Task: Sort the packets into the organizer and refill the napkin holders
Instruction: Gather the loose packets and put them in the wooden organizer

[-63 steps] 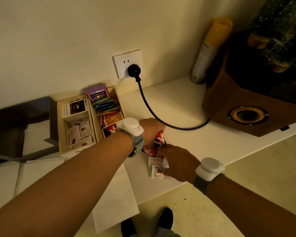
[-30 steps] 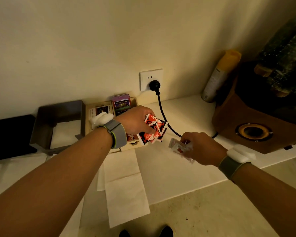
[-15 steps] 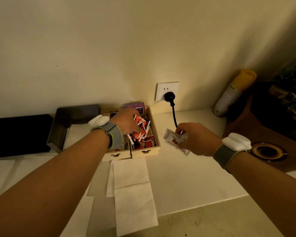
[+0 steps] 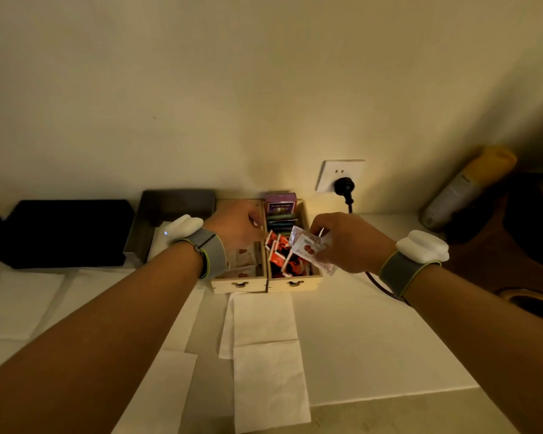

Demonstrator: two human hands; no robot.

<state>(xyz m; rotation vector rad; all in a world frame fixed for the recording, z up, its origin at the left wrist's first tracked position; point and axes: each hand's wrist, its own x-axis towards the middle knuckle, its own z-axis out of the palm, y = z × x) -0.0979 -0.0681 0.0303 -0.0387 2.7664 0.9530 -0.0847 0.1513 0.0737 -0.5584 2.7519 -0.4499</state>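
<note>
The wooden organizer stands against the far wall on the white counter, its two long compartments running near to far. A grey metal napkin holder sits just to its left, with a black tray further left. Bare counter lies to the organizer's right, crossed by a black power cable. Unfolded napkins lie flat near the counter's front edge, one reaching past it.

The left hand reaches in from the near left, knuckles up, over the divider; its fingers curl downward toward the red packets standing tilted in the right compartment, though whether they grip one cannot be told. White packets lie in the left compartment.

The right hand hovers over the organizer's right wall, fingers pinched on a few white packets with red print, fanned leftward.
</note>
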